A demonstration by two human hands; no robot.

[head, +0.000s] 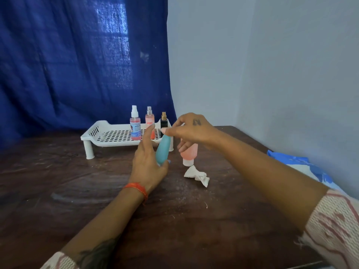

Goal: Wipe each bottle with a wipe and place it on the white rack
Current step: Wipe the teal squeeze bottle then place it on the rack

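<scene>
On the white rack (pixel 108 135) three bottles stand; left hand (pixel 147 162) and right hand (pixel 191 131) grip a teal bottle (pixel 162 151)

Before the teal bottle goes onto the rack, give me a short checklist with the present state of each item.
1. Teal bottle in hand: ok. The left hand holds its lower part and the right hand pinches its top.
2. Bottle wiped: cannot tell. No wipe touches it now; the crumpled wipe lies on the table.
3. Free room on the white rack: ok. Its left part is bare.
4. Bottles already racked stay upright: ok. The spray bottle, the peach bottle and the black bottle stand at the right end.
5. Pink tube handled: not ok. It stands on the table, off the rack.
</scene>
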